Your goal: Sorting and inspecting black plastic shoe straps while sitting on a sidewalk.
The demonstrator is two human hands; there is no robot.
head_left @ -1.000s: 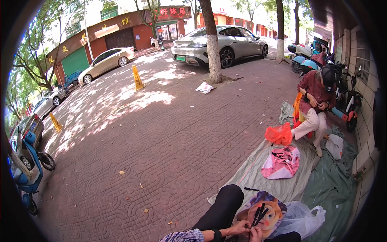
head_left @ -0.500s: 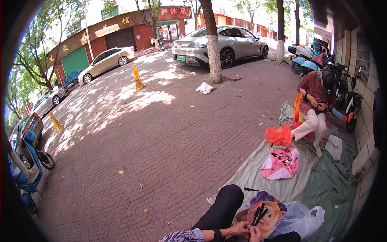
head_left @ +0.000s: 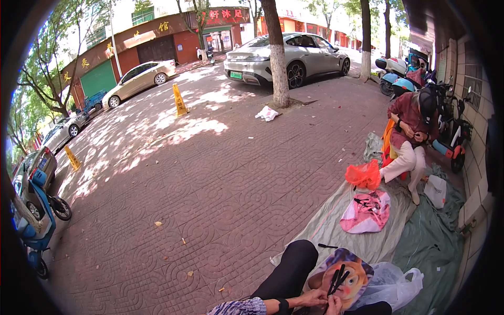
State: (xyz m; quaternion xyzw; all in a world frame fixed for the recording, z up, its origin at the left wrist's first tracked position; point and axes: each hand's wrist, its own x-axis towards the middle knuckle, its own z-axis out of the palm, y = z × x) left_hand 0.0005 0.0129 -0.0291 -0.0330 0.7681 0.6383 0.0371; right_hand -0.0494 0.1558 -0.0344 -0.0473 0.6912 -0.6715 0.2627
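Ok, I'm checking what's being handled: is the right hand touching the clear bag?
Apart. The head view shows the printed mat lying between the right hand and the clear bag.

A pale sheet (head_left: 370,242) and a green sheet (head_left: 425,236) lie creased on the reddish paving (head_left: 210,205). On the pale sheet are a red bag (head_left: 363,175), a pink bag (head_left: 370,214) near it topped with dark pieces (head_left: 362,201), and a black strip (head_left: 327,245). The green sheet carries a white bag (head_left: 434,191) and a white scrap (head_left: 439,269).
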